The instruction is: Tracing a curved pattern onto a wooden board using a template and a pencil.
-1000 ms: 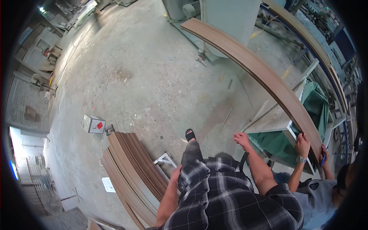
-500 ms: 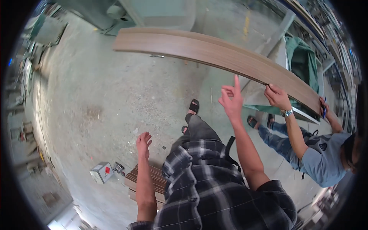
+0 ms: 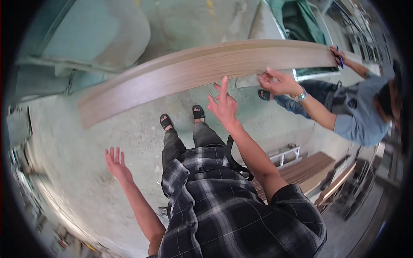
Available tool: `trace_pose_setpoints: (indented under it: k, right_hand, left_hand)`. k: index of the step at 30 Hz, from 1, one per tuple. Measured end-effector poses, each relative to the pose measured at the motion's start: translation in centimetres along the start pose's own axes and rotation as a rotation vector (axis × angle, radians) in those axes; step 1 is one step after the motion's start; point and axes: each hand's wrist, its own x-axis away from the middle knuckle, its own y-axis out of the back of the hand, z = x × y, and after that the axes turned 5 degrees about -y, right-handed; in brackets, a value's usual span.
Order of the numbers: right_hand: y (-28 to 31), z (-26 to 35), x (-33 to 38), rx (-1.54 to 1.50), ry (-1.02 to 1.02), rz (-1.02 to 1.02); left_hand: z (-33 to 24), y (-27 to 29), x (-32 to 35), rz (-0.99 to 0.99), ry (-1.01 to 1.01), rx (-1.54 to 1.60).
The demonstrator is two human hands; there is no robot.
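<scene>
Left hand (image 3: 117, 167) spread, nothing in it, out over the floor (image 3: 77, 157); right hand (image 3: 223, 107) loosely open, index finger pointing at the near edge of the long brown board (image 3: 185, 73), contact can't tell. Board spans crosswise ahead, co-worker's hand (image 3: 336, 55) at its right end with a blue pen-like tool (image 3: 341, 61).

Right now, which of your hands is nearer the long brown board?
Right. The right hand has a raised fingertip at the near edge of the board; contact is unclear. The left hand is open, clearly apart from its left end.
</scene>
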Motion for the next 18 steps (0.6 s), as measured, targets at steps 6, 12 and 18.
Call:
trace_pose_setpoints:
  k: [6,12,18]
  right_hand:
    - [-2.8,4.0,-2.0,0.036,-0.145,-0.124]
    - [-2.9,5.9,-0.5,-0.249,-0.4,-0.168]
    - [1.6,2.4,-5.6,-1.309,-1.02,-0.502]
  left_hand:
    - [-4.8,-0.1,-11.5,-0.114,-0.135,-0.091]
    - [-6.9,0.5,-17.2,0.073,-0.078,-0.044]
    - [-6.9,-3.2,-18.2,0.127,0.034,0.216]
